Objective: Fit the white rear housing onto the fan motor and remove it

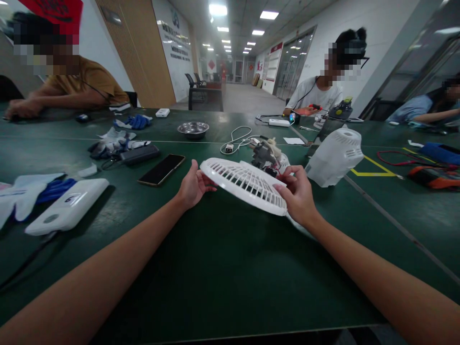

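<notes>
A round white fan grille [244, 184] with radial slats is tilted above the table. My right hand [301, 196] grips its right edge, thumb on top and fingers behind. At the left edge is my left hand [192, 189], thumb raised and fingers apart, partly behind the rim; whether they touch the grille I cannot tell. Just beyond the grille lies a grey motor assembly [265, 152] with wires, partly hidden. A white plastic housing [336, 155] stands to the right of my right hand.
Left of me are a phone [161, 169], a white power bank [68, 206], a dark case [139, 154] and gloves [111, 143]. A metal bowl [193, 129] and a white cable [233, 136] lie farther back. An orange multimeter [434, 177] is at right. Several people sit around the table.
</notes>
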`<state>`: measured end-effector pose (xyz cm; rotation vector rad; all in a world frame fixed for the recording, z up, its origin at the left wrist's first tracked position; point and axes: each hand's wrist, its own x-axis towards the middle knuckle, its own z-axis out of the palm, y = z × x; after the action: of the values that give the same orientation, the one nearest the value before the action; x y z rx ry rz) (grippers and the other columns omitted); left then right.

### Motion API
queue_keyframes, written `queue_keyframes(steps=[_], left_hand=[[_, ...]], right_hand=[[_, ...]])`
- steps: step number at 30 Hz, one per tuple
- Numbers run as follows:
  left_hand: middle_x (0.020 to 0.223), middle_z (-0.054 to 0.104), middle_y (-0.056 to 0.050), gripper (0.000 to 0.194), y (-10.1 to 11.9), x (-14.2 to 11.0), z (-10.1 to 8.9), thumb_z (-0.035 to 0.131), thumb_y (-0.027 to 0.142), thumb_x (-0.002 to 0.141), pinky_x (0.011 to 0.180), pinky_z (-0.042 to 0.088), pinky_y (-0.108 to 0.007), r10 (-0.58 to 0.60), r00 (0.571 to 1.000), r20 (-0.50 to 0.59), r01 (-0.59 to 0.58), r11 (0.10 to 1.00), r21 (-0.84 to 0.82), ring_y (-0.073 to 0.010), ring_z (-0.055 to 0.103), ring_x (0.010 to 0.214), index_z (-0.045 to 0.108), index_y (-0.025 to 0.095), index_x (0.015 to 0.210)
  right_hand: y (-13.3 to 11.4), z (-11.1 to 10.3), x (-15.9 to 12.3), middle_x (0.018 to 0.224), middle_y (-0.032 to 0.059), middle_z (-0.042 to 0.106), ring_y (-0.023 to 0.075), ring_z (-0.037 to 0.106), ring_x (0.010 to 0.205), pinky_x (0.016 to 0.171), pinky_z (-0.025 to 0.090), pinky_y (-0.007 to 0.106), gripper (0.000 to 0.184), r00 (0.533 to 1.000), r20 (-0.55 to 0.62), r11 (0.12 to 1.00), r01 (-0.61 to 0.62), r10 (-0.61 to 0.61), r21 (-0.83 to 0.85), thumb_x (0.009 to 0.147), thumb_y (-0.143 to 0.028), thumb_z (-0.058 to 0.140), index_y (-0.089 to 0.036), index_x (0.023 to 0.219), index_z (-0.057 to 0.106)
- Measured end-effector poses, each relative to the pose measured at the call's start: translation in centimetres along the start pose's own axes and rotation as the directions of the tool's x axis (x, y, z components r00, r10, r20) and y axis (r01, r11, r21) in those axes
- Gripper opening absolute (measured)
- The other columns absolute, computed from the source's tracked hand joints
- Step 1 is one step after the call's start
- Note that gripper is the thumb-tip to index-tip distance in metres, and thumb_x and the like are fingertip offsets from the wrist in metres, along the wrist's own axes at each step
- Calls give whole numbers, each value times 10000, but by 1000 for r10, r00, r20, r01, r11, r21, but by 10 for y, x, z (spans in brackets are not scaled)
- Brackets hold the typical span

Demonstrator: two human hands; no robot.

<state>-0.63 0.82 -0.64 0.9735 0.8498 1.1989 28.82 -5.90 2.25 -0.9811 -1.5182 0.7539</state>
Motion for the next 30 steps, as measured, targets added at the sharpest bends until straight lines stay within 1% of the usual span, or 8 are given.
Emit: queue_keyframes(steps=[3,6,10,14,18,22,26,30], left_hand=[[930,775,-182,716,8,-3,0,250,622,1024,850,576,-420,-159,985,66,164,983,-87,-300,734,922,727,88,1042],[857,773,-182,602,12,-4,0,343,511,1036,833,595,-408,-263,953,152,280,955,-101,-278,749,816,735,58,979],[951,783,-163,269,8,0,0,546,250,982,837,614,-361,-281,953,111,290,954,-71,-228,757,814,743,68,996],[1008,772,-190,177,4,4,0,627,168,926,842,625,-368,-290,955,63,293,955,-46,-230,762,837,749,62,1001],[989,773,-190,183,6,2,2,623,165,934,818,631,-347,-280,959,46,282,959,-38,-219,764,813,754,53,995],[972,773,-185,187,7,0,4,604,144,942,783,637,-329,-267,963,26,268,963,-20,-207,762,790,748,40,1001],[977,769,-176,171,5,2,0,615,143,938,774,637,-326,-263,964,26,264,964,-19,-200,757,781,744,47,998],[985,768,-174,163,2,5,-4,626,158,934,787,633,-332,-259,965,45,260,966,-14,-201,757,795,747,65,989]], right_hand=[[3,0,-3,1016,18,636,192,626,861,749,532,360,513,995,79,984,76,-64,-162,733,-455,815,-276,1036,441],[3,-1,-4,1064,57,641,223,624,877,804,542,409,555,981,175,919,149,-89,-366,709,-504,828,-262,1060,472],[1,-2,-1,1080,88,649,249,626,869,822,538,447,565,953,296,833,220,-71,-508,716,-563,806,-243,1080,515],[-2,-1,0,1096,86,669,268,639,924,859,529,455,527,939,337,830,243,-71,-501,740,-554,787,-243,1101,560],[0,-11,7,1091,83,673,258,643,932,879,523,450,343,967,206,832,236,-150,-501,873,-483,658,-244,1105,580],[18,-33,23,1211,120,646,307,633,1016,911,514,496,484,971,-32,744,160,-236,-649,803,-440,726,-232,1210,569],[47,-52,37,1316,151,608,363,593,1174,997,475,556,747,986,-24,703,102,-166,-704,719,-395,785,-217,1376,475],[63,-58,41,1230,146,651,371,622,1150,1010,462,580,809,999,-16,700,19,-43,-714,690,-385,796,-211,1395,441]])
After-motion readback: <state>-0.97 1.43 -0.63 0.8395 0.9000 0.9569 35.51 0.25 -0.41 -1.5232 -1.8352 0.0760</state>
